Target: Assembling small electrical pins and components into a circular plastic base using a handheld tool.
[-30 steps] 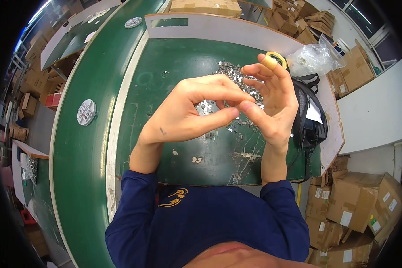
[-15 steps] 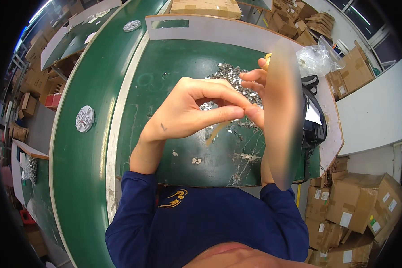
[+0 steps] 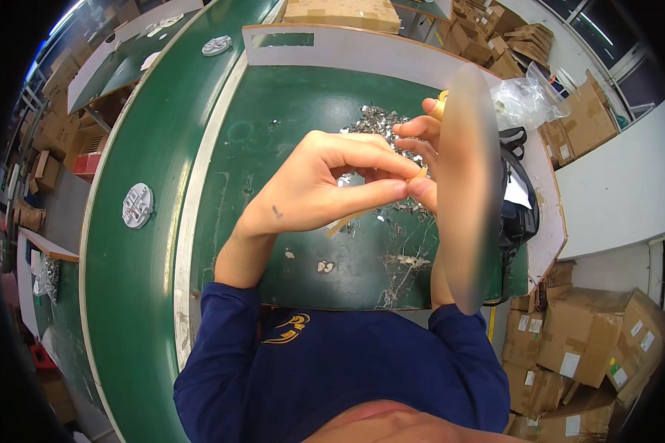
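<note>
My left hand (image 3: 325, 181) is raised over the green table, thumb and forefinger pinched together. A thin tan strip like tape (image 3: 341, 223) trails out below its thumb. Its fingertips meet those of my right hand (image 3: 423, 134), and a bit of yellow shows where they touch. A blurred oval hides most of the right hand. Its visible fingers are curled, and a yellow rounded thing (image 3: 439, 109) sits by them, partly hidden. Behind the hands lies a heap of small shiny metal pieces (image 3: 377, 119).
Left of the table runs a green conveyor belt (image 3: 125, 273) with a round grey-white part (image 3: 137, 205) and another round part (image 3: 216, 46) farther off. At right are a black bag (image 3: 521, 214), a clear plastic bag (image 3: 528, 100) and cardboard boxes (image 3: 591, 325). A low white board (image 3: 377, 43) edges the table.
My left hand has shifted slightly right and its fingertips press closer to the right hand's. The tan strip's visible end has swung a little left and up.
</note>
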`<state>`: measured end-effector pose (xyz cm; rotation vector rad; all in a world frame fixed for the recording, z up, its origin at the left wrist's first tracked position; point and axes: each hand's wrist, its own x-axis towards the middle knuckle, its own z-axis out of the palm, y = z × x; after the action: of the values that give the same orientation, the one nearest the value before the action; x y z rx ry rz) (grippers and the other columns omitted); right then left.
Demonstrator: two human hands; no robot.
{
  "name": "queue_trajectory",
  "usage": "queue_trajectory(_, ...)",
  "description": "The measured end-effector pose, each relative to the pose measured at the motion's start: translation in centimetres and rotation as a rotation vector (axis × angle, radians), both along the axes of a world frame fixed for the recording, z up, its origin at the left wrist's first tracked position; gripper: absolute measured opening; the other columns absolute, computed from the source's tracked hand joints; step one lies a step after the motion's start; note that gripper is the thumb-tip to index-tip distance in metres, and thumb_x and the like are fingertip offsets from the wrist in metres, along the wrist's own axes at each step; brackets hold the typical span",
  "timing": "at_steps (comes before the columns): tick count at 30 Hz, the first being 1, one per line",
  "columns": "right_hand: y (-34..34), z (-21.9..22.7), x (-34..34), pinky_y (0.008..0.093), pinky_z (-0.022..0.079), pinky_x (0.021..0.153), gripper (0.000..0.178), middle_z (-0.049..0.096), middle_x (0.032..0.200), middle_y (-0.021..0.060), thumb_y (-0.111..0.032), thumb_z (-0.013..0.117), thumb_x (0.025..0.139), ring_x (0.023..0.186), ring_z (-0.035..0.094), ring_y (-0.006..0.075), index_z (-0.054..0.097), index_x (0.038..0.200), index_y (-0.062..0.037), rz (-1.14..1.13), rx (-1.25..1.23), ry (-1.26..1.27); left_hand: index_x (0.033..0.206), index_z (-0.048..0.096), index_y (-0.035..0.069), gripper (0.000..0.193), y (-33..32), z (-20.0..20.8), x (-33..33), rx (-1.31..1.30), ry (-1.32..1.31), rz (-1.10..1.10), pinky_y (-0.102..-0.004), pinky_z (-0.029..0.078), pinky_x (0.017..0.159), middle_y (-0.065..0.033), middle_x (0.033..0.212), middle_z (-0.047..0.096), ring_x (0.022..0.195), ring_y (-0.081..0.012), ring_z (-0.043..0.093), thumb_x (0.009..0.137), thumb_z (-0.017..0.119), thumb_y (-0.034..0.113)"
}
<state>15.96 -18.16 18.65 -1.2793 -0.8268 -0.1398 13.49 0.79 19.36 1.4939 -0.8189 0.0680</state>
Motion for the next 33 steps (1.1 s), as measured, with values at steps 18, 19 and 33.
queue_trajectory(18,0.0,-0.1,0.2,0.0347,0.046,0.092,0.063,0.059,0.111,0.0141,-0.001,0.073,0.074,0.106,0.058,0.0208,0.045,0.130,0.0048,0.020,0.009,0.007,0.116,0.063,-0.002,0.036,-0.5,0.2,-0.3,0.001,-0.021,-0.042,-0.0248,0.046,0.072,-0.0037,0.083,0.059,0.078,-0.0104,0.057,0.081,0.065,-0.006)
queue_trajectory(19,-0.1,-0.1,0.2,0.0344,0.047,0.092,0.062,0.060,0.110,0.0142,0.000,0.072,0.075,0.105,0.058,0.0205,0.045,0.130,0.0051,0.053,0.015,0.011,0.120,0.060,-0.003,0.040,-0.5,0.4,-0.5,-0.015,-0.001,-0.055,-0.0247,0.046,0.073,-0.0043,0.085,0.060,0.079,-0.0107,0.058,0.081,0.065,-0.007)
queue_trajectory(33,-0.2,0.0,0.1,0.0329,0.048,0.090,0.053,0.060,0.110,0.0137,0.004,0.066,0.080,0.101,0.060,0.0199,0.046,0.129,0.0059,-0.019,0.092,0.019,0.128,0.055,0.003,0.058,-1.4,-0.1,-0.1,0.072,-0.317,0.221,-0.0291,0.050,0.072,-0.0075,0.090,0.065,0.082,-0.0166,0.060,0.074,0.073,-0.002)
